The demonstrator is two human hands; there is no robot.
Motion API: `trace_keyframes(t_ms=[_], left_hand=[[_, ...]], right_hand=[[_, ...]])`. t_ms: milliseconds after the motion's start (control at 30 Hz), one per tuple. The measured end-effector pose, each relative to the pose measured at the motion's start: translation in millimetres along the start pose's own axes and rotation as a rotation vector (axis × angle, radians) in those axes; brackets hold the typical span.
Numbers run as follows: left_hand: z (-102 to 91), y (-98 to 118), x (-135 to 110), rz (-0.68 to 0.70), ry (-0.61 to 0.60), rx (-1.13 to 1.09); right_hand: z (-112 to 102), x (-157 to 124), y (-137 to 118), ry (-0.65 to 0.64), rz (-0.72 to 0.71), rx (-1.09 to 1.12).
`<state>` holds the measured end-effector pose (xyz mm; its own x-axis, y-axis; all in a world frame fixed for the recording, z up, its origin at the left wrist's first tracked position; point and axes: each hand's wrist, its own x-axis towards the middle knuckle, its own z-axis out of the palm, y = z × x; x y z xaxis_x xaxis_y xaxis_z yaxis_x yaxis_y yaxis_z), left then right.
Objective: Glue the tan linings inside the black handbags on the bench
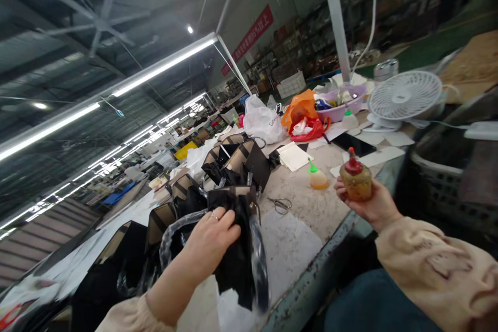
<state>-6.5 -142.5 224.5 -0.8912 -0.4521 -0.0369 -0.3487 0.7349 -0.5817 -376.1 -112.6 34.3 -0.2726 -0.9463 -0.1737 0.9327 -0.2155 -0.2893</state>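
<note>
My left hand (212, 236) is closed on the upper part of a black bag (237, 264) whose handles are wrapped in clear plastic. Its fingertips are partly hidden against the dark material. In my right hand (375, 205), raised by the table edge, is a squeeze bottle (356, 187) with a red nozzle cap and yellowish-brown contents. A second squeeze bottle (318, 179), with a green nozzle, stands on the table to the left of that hand. Scissors (280, 205) lie between the black bag and the green-nozzled bottle.
More black bags with beige insides (245, 158) crowd the table (299, 218) behind and left. Farther back are a white plastic bag (262, 119), a red bag (307, 129), a purple basin (346, 106), a phone (354, 144) and a white fan (404, 96). A basket (436, 171) stands right.
</note>
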Motion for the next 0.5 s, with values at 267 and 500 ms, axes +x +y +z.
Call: trace_keyframes(t_ms=[267, 500], left_hand=[[66.1, 63.4, -57.3, 0.188, 0.316, -0.038], [76.9, 126.7, -39.1, 0.260, 0.317, -0.096]], right_hand=[[3.5, -36.0, 26.2, -0.171, 0.188, -0.123], [-11.8, -109.2, 71.7, -0.369, 0.621, -0.170]])
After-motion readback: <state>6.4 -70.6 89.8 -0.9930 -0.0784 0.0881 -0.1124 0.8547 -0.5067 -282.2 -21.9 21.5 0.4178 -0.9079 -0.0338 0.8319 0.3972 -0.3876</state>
